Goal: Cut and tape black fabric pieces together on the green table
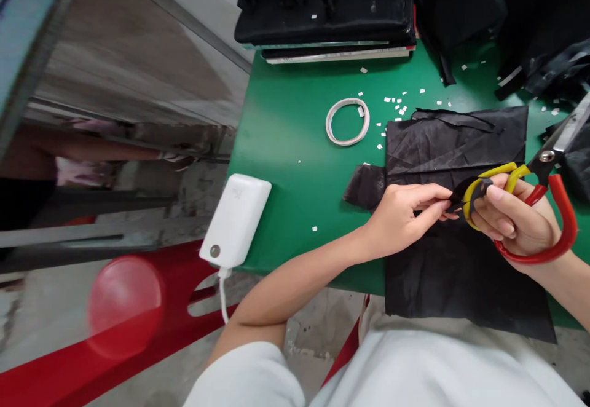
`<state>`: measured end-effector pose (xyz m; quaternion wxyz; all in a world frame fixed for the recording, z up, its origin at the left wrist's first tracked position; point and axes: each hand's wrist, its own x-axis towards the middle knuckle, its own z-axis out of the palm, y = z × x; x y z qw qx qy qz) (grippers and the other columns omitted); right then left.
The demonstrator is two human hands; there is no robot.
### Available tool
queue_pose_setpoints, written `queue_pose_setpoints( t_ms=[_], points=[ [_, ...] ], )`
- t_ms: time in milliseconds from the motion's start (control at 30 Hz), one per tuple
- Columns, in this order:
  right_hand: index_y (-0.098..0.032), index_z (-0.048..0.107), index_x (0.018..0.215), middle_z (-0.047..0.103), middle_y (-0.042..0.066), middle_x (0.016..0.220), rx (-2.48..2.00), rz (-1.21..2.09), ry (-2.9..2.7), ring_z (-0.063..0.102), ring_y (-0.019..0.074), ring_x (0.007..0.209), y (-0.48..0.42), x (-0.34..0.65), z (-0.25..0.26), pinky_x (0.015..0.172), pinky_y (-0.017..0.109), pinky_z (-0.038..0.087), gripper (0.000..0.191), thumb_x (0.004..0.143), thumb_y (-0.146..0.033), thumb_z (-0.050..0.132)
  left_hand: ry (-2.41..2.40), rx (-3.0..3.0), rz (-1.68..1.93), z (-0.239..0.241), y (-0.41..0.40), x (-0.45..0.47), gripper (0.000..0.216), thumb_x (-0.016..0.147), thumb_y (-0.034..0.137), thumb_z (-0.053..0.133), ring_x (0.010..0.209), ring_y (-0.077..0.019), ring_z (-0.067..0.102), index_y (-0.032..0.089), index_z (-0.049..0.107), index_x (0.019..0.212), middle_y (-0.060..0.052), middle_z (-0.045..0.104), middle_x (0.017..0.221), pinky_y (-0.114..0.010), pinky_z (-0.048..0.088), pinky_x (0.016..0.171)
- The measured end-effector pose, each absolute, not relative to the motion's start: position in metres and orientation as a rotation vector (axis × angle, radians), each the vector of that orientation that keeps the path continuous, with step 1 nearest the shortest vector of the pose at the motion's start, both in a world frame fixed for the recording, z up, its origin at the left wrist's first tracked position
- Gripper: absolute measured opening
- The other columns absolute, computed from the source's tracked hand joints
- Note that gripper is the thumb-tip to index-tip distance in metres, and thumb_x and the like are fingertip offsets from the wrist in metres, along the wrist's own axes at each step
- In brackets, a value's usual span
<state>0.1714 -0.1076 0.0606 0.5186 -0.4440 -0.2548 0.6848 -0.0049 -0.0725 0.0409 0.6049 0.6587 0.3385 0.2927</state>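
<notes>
A pair of scissors point(547, 157) with red and yellow handles rests in my right hand point(519, 216), its blades pointing away to the upper right. The right thumb and fingers are closed, with a dark piece beside the yellow handle. Close by on its left, my left hand point(410, 216) pinches the end of a black fabric strip point(456, 195) between thumb and fingers. Fingers cover part of the strip. Beneath both hands lies a black fabric bag point(461, 272), spread flat and hanging over the table's near edge. A small black flap point(366, 187) sticks out at its left.
On the green table point(286, 149) lie a roll of white tape point(328, 125) and several white scraps point(402, 110). A white power bank point(237, 219) with a cable sits at the left edge. Stacked black bags point(322, 19) stand behind. A red stool point(179, 296) is lower left; another person's leg point(106, 150) shows beyond.
</notes>
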Motion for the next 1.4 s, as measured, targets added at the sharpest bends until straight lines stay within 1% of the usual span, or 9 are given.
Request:
queue_pose_setpoints(
  t_ms=[200, 433, 700, 800, 900, 1033, 1167, 1267, 1400],
  points=[
    [-0.025, 0.059, 0.071, 0.035, -0.012, 0.037, -1.116, 1.607, -0.521, 0.02, 0.0053, 0.031, -0.106, 0.169, 0.064, 0.033, 0.021, 0.019, 0.024, 0.071, -0.029, 0.082, 0.8, 1.422, 0.745, 0.038, -0.075, -0.005, 0.022, 0.09, 0.019, 0.06, 0.079, -0.0138, 0.077, 0.018, 0.058, 0.112, -0.001, 0.076, 0.086, -0.02, 0.062, 0.076],
    [-0.025, 0.055, 0.072, 0.032, -0.012, 0.04, -1.16, 1.596, -0.48, 0.022, 0.0056, 0.034, -0.109, 0.168, 0.058, 0.035, 0.022, 0.021, 0.026, 0.074, -0.03, 0.08, 0.785, 1.557, 0.711, 0.04, -0.075, -0.006, 0.01, 0.091, 0.018, 0.055, 0.083, -0.0126, 0.075, 0.016, 0.063, 0.097, -0.004, 0.075, 0.096, -0.02, 0.061, 0.078],
    [-0.026, 0.053, 0.073, 0.031, -0.012, 0.04, -1.206, 1.559, -0.523, 0.022, 0.0068, 0.034, -0.11, 0.165, 0.056, 0.037, 0.023, 0.022, 0.029, 0.074, -0.036, 0.079, 0.783, 1.684, 0.715, 0.047, -0.074, -0.008, 0.014, 0.093, 0.021, 0.054, 0.074, -0.0105, 0.072, 0.014, 0.065, 0.096, -0.004, 0.074, 0.085, -0.019, 0.059, 0.075],
    [-0.026, 0.052, 0.074, 0.031, -0.012, 0.041, -1.224, 1.573, -0.54, 0.024, 0.0068, 0.035, -0.11, 0.165, 0.056, 0.038, 0.024, 0.024, 0.029, 0.076, -0.038, 0.078, 0.766, 1.699, 0.706, 0.048, -0.073, -0.008, 0.015, 0.092, 0.028, 0.061, 0.074, -0.0109, 0.072, 0.014, 0.065, 0.095, -0.003, 0.074, 0.083, -0.018, 0.059, 0.073],
    [-0.025, 0.053, 0.077, 0.032, -0.012, 0.042, -1.21, 1.543, -0.516, 0.026, 0.0064, 0.035, -0.111, 0.164, 0.054, 0.038, 0.024, 0.025, 0.025, 0.077, -0.033, 0.076, 0.793, 1.738, 0.71, 0.046, -0.074, -0.007, 0.019, 0.085, 0.032, 0.071, 0.074, -0.0116, 0.072, 0.016, 0.066, 0.092, -0.002, 0.074, 0.082, -0.018, 0.059, 0.072],
    [-0.025, 0.053, 0.08, 0.031, -0.012, 0.044, -1.193, 1.51, -0.523, 0.028, 0.007, 0.036, -0.113, 0.163, 0.049, 0.039, 0.023, 0.026, 0.019, 0.08, -0.028, 0.071, 0.803, 1.798, 0.741, 0.044, -0.076, -0.005, 0.015, 0.083, 0.028, 0.073, 0.071, -0.0103, 0.071, 0.016, 0.065, 0.087, 0.0, 0.073, 0.077, -0.017, 0.058, 0.073],
    [-0.025, 0.053, 0.079, 0.031, -0.012, 0.044, -1.194, 1.501, -0.552, 0.025, 0.007, 0.036, -0.114, 0.163, 0.048, 0.039, 0.023, 0.026, 0.018, 0.081, -0.029, 0.07, 0.813, 1.697, 0.703, 0.043, -0.077, -0.004, 0.007, 0.089, 0.021, 0.063, 0.071, -0.01, 0.072, 0.017, 0.065, 0.084, 0.0, 0.074, 0.078, -0.018, 0.058, 0.073],
    [-0.024, 0.055, 0.075, 0.033, -0.011, 0.044, -1.206, 1.524, -0.559, 0.027, 0.0069, 0.036, -0.113, 0.165, 0.049, 0.039, 0.023, 0.028, 0.021, 0.079, -0.031, 0.075, 0.794, 1.518, 0.694, 0.041, -0.074, -0.005, 0.005, 0.088, 0.02, 0.063, 0.073, -0.0118, 0.073, 0.016, 0.062, 0.084, -0.001, 0.073, 0.078, -0.019, 0.059, 0.071],
    [-0.021, 0.061, 0.07, 0.038, -0.008, 0.044, -1.143, 1.612, -0.613, 0.033, 0.0079, 0.038, -0.112, 0.172, 0.05, 0.039, 0.024, 0.032, 0.032, 0.073, -0.046, 0.081, 0.764, 1.194, 0.688, 0.04, -0.061, -0.01, 0.017, 0.085, 0.025, 0.069, 0.066, -0.0112, 0.073, 0.016, 0.054, 0.083, 0.0, 0.071, 0.074, -0.017, 0.056, 0.061]
  ],
)
